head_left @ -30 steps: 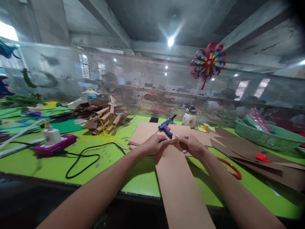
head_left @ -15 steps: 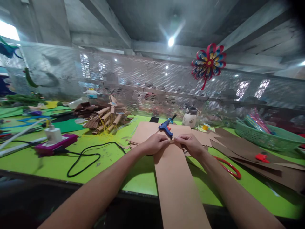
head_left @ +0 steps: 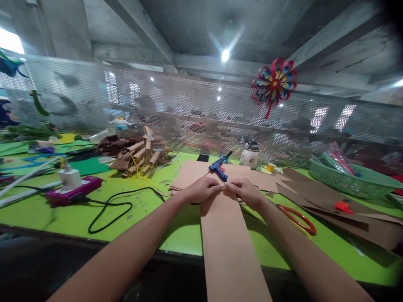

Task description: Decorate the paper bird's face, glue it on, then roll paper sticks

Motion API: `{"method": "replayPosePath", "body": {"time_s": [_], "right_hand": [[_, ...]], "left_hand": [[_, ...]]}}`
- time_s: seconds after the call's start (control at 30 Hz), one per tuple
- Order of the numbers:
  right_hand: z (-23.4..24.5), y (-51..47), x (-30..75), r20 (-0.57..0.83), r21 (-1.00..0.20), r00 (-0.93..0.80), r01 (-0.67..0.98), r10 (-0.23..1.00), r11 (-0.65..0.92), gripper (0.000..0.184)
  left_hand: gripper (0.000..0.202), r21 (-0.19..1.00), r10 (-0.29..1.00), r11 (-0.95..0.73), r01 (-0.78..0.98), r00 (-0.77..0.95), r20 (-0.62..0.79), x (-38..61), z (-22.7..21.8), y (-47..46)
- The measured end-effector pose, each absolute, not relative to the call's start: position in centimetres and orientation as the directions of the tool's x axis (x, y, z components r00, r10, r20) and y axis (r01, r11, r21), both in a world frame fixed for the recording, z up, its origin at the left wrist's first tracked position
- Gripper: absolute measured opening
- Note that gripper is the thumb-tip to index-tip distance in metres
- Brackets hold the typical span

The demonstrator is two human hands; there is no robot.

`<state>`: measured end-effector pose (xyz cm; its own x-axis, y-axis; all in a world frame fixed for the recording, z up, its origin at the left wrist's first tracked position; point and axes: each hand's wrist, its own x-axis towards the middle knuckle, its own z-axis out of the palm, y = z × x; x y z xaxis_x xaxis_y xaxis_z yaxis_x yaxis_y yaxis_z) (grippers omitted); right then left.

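Relative to one second earlier: brown paper strip (head_left: pixel 233 245) shifted left, chiefly its near end; right hand (head_left: pixel 247 192) closer to left hand (head_left: pixel 201 190); more of the orange loop handle (head_left: pixel 312 229) exposed beside the right forearm (head_left: pixel 289 239).

Hands (head_left: pixel 203 190) pinching paper strip (head_left: pixel 231 243), glue gun (head_left: pixel 218 168) beyond

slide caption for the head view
Left hand and right hand pinch the far end of a brown paper strip near a blue glue gun.

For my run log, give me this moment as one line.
left hand: pinching far end of brown paper strip | right hand: pinching same end | blue glue gun: beyond both hands
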<state>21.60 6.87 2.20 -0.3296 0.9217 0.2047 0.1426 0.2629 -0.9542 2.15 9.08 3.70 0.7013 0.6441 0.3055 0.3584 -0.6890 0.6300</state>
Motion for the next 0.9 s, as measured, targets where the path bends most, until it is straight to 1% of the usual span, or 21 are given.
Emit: {"method": "replayPosePath", "body": {"time_s": [0.1,0.2,0.33,0.43,0.6,0.8,0.9], "right_hand": [[1.9,7.1,21.7,0.217,-0.947,-0.286,0.171,0.933,0.273,0.037],[1.9,7.3,22.1,0.224,-0.949,-0.239,0.167,0.945,0.267,0.036],[2.1,7.6,22.8,0.216,-0.962,-0.212,0.119,0.953,0.244,0.033],[2.1,7.7,23.1,0.183,-0.973,-0.209,0.097,0.961,0.207,0.033],[1.9,7.8,23.3,0.158,-0.980,-0.203,0.089,0.966,0.179,0.036],[2.2,7.7,23.4,0.133,-0.988,-0.245,0.047,0.960,0.149,0.032],[2.3,7.5,23.4,0.121,-0.990,-0.248,0.037,0.961,0.135,0.033]], "left_hand": [[0.035,0.658,0.647,-0.669,0.345,0.707,0.287,2.2,3.7,9.2],[0.038,0.726,0.664,-0.599,0.338,0.716,0.215,1.9,3.5,9.7],[0.041,0.870,0.663,-0.406,0.281,0.745,0.069,1.3,3.1,10.2],[0.038,0.938,0.668,-0.254,0.236,0.744,-0.006,1.1,3.2,10.1],[0.033,0.982,0.657,-0.067,0.179,0.748,-0.091,0.8,3.6,9.6],[0.028,0.994,0.650,0.088,0.061,0.753,-0.104,0.9,3.0,9.9],[0.027,0.990,0.649,0.135,0.032,0.752,-0.113,1.1,2.8,9.9]]}}
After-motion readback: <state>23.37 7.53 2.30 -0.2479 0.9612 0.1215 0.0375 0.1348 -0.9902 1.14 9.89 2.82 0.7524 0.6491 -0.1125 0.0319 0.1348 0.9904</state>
